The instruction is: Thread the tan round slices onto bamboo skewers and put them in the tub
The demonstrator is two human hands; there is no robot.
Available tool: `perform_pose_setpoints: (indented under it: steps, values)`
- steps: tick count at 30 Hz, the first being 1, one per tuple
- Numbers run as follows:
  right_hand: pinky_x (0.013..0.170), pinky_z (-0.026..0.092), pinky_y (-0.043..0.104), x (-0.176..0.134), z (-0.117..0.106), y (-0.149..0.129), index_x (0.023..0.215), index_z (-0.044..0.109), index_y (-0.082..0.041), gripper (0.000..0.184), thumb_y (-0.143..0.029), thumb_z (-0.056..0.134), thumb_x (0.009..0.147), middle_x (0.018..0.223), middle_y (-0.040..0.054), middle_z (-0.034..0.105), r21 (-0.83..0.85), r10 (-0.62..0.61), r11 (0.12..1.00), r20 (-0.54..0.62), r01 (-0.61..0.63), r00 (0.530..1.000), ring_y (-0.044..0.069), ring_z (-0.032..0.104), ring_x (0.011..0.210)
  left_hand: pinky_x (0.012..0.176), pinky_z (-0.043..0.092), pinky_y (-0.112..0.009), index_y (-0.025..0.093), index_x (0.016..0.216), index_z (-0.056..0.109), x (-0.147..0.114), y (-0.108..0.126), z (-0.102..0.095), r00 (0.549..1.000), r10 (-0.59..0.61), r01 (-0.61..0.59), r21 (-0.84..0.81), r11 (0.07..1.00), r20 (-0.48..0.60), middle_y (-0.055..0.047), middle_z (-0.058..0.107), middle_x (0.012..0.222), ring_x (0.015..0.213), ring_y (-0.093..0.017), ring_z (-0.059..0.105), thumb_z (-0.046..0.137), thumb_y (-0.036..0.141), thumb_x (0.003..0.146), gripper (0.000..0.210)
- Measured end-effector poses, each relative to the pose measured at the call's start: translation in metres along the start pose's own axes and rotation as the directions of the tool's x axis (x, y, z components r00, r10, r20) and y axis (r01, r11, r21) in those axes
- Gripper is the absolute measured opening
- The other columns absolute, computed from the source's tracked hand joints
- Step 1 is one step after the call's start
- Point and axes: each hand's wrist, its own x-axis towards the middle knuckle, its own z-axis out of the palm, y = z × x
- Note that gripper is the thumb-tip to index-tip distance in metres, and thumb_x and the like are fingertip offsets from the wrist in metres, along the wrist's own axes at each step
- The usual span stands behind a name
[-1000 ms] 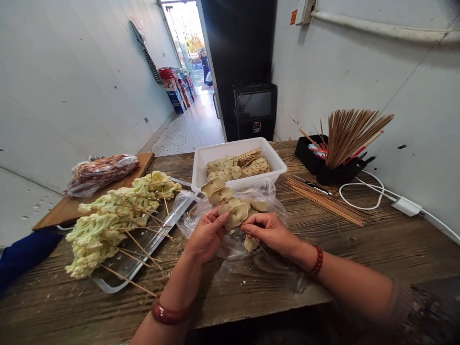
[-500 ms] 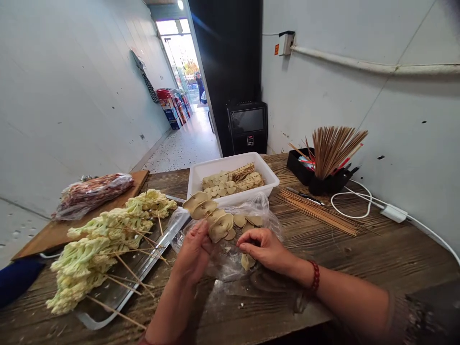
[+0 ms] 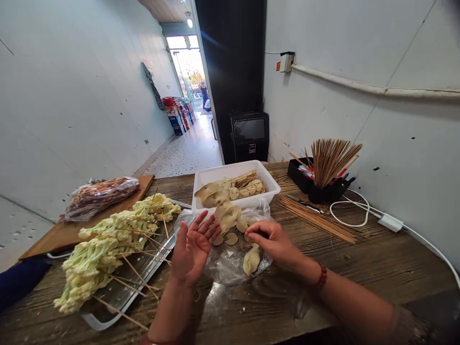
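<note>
While the left hand (image 3: pixel 192 251) is palm-up, fingers apart, the right hand (image 3: pixel 271 239) pinches the lower end of a row of slices (image 3: pixel 228 215) at frame centre, apparently supporting it by a hidden stick, and a white tub (image 3: pixel 271 191) beyond presumably keeps similar skewers (image 3: pixel 254 187) together.

The bare right hand (image 3: pixel 272 239) had a bracelet (image 3: pixel 322 275) of round, dark red beads behind it and, higher up, a dark, mottled sleeve (image 3: pixel 413 325) (its pattern blurred); the bare left hand (image 3: pixel 194 251) had a reddish band (image 3: pixel 154 342) behind it, mostly cut off.
</note>
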Motion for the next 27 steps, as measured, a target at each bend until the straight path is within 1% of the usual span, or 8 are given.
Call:
perform_pose_setpoints:
  steps: [2,7,9,11,14,15,23,27]
  values:
    - [0.068,0.051,0.027,0.011,-0.019,-0.008,0.084,0.073,-0.016,0.013,-0.021,0.061,0.085,0.081,0.0052,0.075,-0.038,-0.05,0.998,-0.037,0.049,0.998,0.018,0.068,0.074,0.089,0.053,-0.04,0.015,0.114,0.065,-0.001,0.0,0.0,1.0,-0.015,0.014,0.034,0.999,0.026,-0.016,0.069,0.118,0.1,-0.027,0.068,0.054,0.057,0.086,0.052]
    - [0.072,0.051,0.028,0.059,-0.074,-0.018,0.087,0.074,-0.016,0.014,-0.022,0.061,0.085,0.086,0.0054,0.076,-0.278,-0.194,0.945,-0.06,0.17,0.979,0.019,0.069,0.079,0.085,0.053,-0.039,0.014,0.114,0.065,-0.003,-0.005,-0.002,0.996,-0.035,0.03,0.057,0.998,0.084,-0.018,0.07,0.116,0.093,-0.026,0.07,0.052,0.056,0.088,0.051]
    - [0.073,0.05,0.028,0.084,-0.089,-0.015,0.088,0.074,-0.016,0.014,-0.02,0.061,0.085,0.086,0.0057,0.076,-0.401,-0.213,0.9,-0.068,0.169,0.975,0.019,0.069,0.079,0.083,0.054,-0.038,0.014,0.114,0.065,-0.003,-0.006,-0.003,0.995,-0.042,0.036,0.062,0.997,0.093,-0.017,0.071,0.113,0.09,-0.025,0.071,0.05,0.055,0.089,0.049]
    - [0.076,0.049,0.027,0.108,-0.096,-0.009,0.09,0.075,-0.016,0.016,-0.018,0.059,0.087,0.091,0.006,0.076,-0.543,-0.233,0.817,-0.007,0.192,0.972,0.019,0.069,0.084,0.082,0.054,-0.037,0.014,0.113,0.065,-0.003,-0.008,-0.004,0.994,-0.044,0.037,0.069,0.997,0.097,-0.017,0.072,0.11,0.087,-0.024,0.071,0.049,0.053,0.091,0.048]
    - [0.078,0.047,0.025,0.139,-0.094,0.003,0.094,0.075,-0.017,0.018,-0.02,0.057,0.091,0.098,0.006,0.075,-0.779,-0.151,0.604,0.094,0.167,0.984,0.018,0.067,0.091,0.081,0.053,-0.035,0.014,0.112,0.066,-0.003,-0.009,-0.004,0.995,-0.046,0.039,0.075,0.996,0.093,-0.016,0.073,0.108,0.084,-0.022,0.071,0.049,0.051,0.091,0.046]
    - [0.078,0.046,0.025,0.148,-0.091,0.006,0.095,0.075,-0.017,0.018,-0.021,0.058,0.091,0.098,0.0066,0.075,-0.806,-0.129,0.569,0.11,0.164,0.986,0.018,0.067,0.092,0.081,0.053,-0.035,0.014,0.112,0.066,-0.003,-0.009,-0.004,0.995,-0.048,0.041,0.076,0.996,0.091,-0.015,0.073,0.108,0.084,-0.022,0.071,0.049,0.051,0.091,0.046]
    - [0.078,0.042,0.024,0.189,-0.065,0.017,0.1,0.075,-0.02,0.023,-0.023,0.053,0.094,0.105,0.006,0.074,-0.87,0.005,0.443,0.243,0.216,0.97,0.018,0.064,0.097,0.079,0.053,-0.035,0.014,0.111,0.067,-0.004,-0.009,-0.003,0.996,-0.042,0.036,0.07,0.997,0.077,-0.015,0.074,0.103,0.081,-0.021,0.069,0.056,0.054,0.086,0.048]
    - [0.079,0.042,0.026,0.198,-0.055,0.024,0.1,0.076,-0.019,0.026,-0.022,0.051,0.094,0.107,0.0099,0.073,-0.893,0.08,0.392,0.273,0.221,0.959,0.02,0.064,0.097,0.079,0.052,-0.035,0.014,0.11,0.068,-0.004,-0.008,-0.002,0.996,-0.047,0.042,0.064,0.997,0.073,-0.015,0.074,0.101,0.079,-0.021,0.068,0.057,0.055,0.086,0.049]
